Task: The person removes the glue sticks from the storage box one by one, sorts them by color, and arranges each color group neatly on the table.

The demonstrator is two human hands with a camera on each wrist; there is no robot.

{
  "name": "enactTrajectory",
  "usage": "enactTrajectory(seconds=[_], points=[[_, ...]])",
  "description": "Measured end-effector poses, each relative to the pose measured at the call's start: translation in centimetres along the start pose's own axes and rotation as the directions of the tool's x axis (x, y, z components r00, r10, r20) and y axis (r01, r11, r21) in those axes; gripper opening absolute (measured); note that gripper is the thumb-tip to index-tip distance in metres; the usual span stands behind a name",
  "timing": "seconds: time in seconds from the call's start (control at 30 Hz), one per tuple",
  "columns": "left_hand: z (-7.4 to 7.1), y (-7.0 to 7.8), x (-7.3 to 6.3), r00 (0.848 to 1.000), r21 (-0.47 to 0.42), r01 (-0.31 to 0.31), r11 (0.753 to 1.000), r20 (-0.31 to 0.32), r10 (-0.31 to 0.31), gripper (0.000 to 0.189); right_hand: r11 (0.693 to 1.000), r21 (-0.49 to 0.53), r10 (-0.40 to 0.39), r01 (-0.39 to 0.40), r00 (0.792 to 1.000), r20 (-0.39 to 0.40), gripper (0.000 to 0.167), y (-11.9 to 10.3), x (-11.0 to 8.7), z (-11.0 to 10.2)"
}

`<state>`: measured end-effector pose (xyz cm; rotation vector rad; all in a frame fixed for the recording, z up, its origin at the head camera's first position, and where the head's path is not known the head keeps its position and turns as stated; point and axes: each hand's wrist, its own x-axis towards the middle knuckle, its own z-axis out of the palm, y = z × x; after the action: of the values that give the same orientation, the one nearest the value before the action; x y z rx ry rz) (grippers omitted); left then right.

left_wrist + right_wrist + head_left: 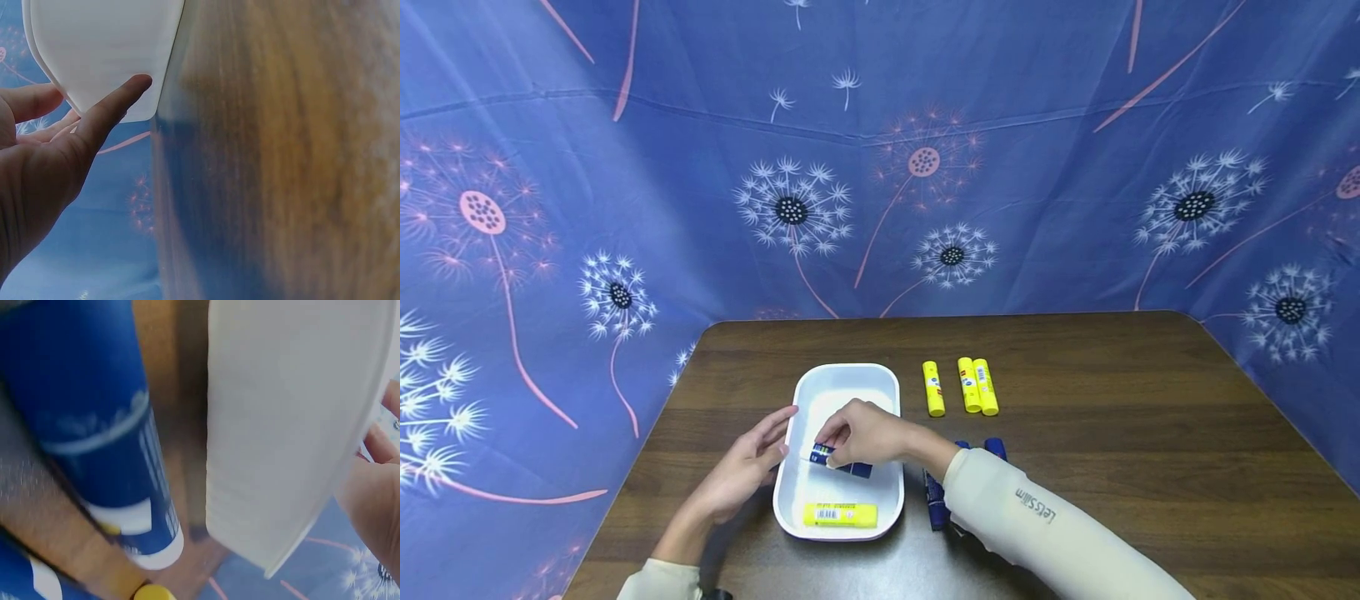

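My right hand [872, 433] pinches a dark blue glue stick [859, 469] low inside the white tray [883, 385]. The stick lies slanted under the fingertips, and part of it is hidden by them. A yellow glue stick [840, 515] lies across the tray's near end. On the left side, my left hand [741, 471] rests against the tray's rim, and the left wrist view shows one straight finger [119, 103] along its outer wall. In the right wrist view my right hand reaches past the tray wall [281, 425].
Right of the tray, several blue glue sticks [936, 504] lie partly hidden under my right forearm; one shows large in the right wrist view [119, 469]. Further back are a lone yellow glue stick [933, 389] and two side by side [977, 387]. A blue patterned cloth [880, 167] hangs behind the brown table [1112, 400].
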<state>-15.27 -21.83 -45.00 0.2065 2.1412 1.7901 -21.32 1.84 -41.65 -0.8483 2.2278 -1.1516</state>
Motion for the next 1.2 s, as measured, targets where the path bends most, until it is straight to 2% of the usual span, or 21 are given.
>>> enactTrajectory(seconds=[0.23, 0.43, 0.67, 0.77, 0.87, 1.0, 1.1, 1.2], points=[[0.1, 0.1, 0.0, 1.000, 0.002, 0.004, 1.000, -0.008, -0.004, 0.056, 0.997, 0.072, 0.026, -0.017, 0.993, -0.119, 0.026, 0.3, -1.2, -1.9], [0.1, 0.1, -0.1, 1.000, 0.004, -0.003, 1.000, -0.012, 0.003, 0.057, 0.989, 0.141, 0.075, -0.041, 0.966, -0.246, 0.031, 0.7, -3.1, -3.3], [0.1, -0.1, 0.0, 1.000, 0.002, 0.004, 1.000, -0.020, -0.004, 0.057, 0.956, 0.281, 0.197, -0.089, 0.903, -0.383, 0.035, 1.7, -5.4, -4.7], [0.0, -0.2, 0.1, 1.000, -0.002, 0.001, 1.000, -0.012, -0.001, 0.057, 0.940, 0.324, 0.242, -0.107, 0.879, -0.412, 0.037, 2.1, -6.5, -5.1], [0.0, -0.3, 0.2, 1.000, -0.004, -0.002, 1.000, -0.009, 0.002, 0.056, 0.925, 0.366, 0.262, -0.100, 0.866, -0.427, 0.039, 2.5, -7.5, -5.5], [0.0, -0.3, 0.2, 1.000, 0.001, -0.002, 1.000, -0.013, 0.002, 0.056, 0.886, 0.456, 0.307, -0.083, 0.842, -0.444, 0.043, 2.9, -8.6, -5.7], [-0.1, -0.3, 0.2, 1.000, 0.003, 0.001, 1.000, -0.013, -0.001, 0.056, 0.859, 0.503, 0.361, -0.095, 0.809, -0.463, 0.043, 3.2, -9.2, -5.7], [-0.1, -0.4, 0.2, 1.000, 0.004, 0.006, 1.000, -0.014, -0.006, 0.056, 0.848, 0.517, 0.406, -0.119, 0.772, -0.488, 0.043, 3.6, -10.0, -5.7]])
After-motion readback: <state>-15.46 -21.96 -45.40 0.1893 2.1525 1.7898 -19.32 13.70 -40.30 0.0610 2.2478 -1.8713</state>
